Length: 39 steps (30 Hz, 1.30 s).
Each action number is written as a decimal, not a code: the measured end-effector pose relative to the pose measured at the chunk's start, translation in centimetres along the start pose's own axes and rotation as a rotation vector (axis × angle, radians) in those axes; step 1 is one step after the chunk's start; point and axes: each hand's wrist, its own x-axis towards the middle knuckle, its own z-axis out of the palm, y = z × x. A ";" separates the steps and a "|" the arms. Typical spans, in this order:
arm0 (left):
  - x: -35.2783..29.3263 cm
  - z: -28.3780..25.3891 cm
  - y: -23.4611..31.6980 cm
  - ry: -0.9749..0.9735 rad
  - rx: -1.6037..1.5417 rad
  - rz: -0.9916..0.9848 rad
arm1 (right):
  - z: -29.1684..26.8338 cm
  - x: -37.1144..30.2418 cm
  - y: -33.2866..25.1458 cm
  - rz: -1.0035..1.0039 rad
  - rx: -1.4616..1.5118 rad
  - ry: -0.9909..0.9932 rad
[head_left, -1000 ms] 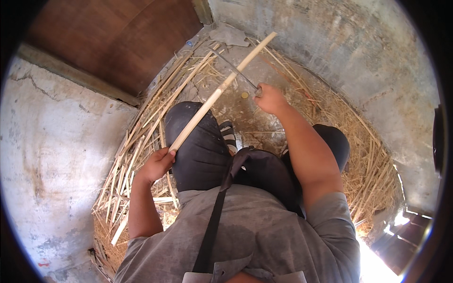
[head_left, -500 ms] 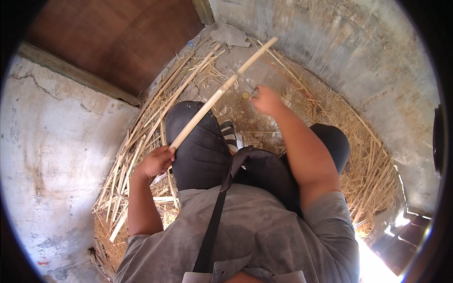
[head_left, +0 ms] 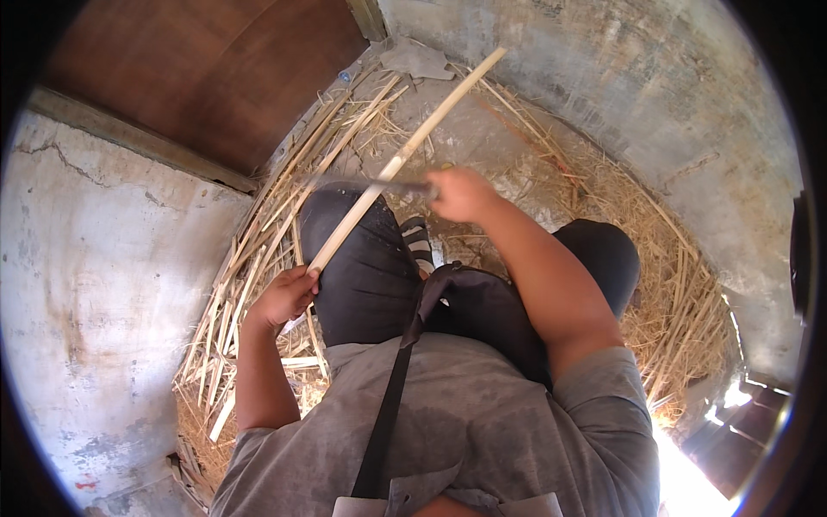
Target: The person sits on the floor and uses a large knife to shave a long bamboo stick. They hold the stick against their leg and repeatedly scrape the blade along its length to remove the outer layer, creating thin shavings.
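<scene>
A long pale bamboo strip slants from my left lap up toward the far wall. My left hand is closed round its near end, beside my left knee. My right hand is closed on the handle of a knife, right of the strip. Blurred by motion, the knife's blade lies across the strip and points left over my left knee. Whether the edge touches the bamboo, I cannot tell.
Long split strips lie heaped along the left side. Fibrous shavings cover the floor at the right. Stained walls stand close on both sides, with a brown panel at the far left.
My right hand has moved left and nearer to me, bringing the knife across the bamboo strip. The strip's far end has risen slightly in view; my left hand keeps its hold.
</scene>
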 end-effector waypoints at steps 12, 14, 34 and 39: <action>0.6 0.0 -0.4 0.005 0.000 0.018 | 0.2 -0.5 -0.7 -0.071 -0.043 -0.006; 0.4 -0.1 -0.4 0.008 0.011 0.021 | 0.0 -0.7 -2.1 -0.159 -0.144 -0.096; 0.4 0.5 -0.7 0.108 0.145 0.094 | -0.2 -0.7 -3.2 -0.217 -0.168 -0.155; 0.8 1.1 -1.2 0.244 0.367 0.156 | -0.8 0.2 3.5 0.094 0.070 0.084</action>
